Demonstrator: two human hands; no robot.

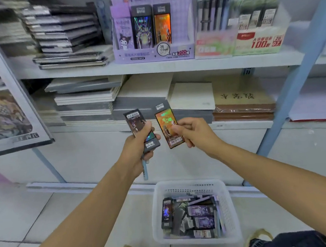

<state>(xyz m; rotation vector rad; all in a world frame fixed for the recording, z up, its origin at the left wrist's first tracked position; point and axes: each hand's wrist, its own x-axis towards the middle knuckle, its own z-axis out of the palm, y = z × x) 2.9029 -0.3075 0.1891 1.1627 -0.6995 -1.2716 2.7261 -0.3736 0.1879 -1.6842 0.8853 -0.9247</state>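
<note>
Left grip [139,152]: clasps dark pack [136,122] and pen [145,171], probably as spares.
Right grip [193,132]: pinches orange pack [166,123] upright, likely for display box [141,55].

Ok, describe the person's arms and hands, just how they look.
Both the left arm and right arm are bare to the frame edge, with no sleeves showing. The left hand and right hand wear no gloves, rings, watch or wristbands.

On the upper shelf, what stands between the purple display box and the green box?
In the head view, a pink display box of upright pens stands between the purple display box and the green box.
</note>
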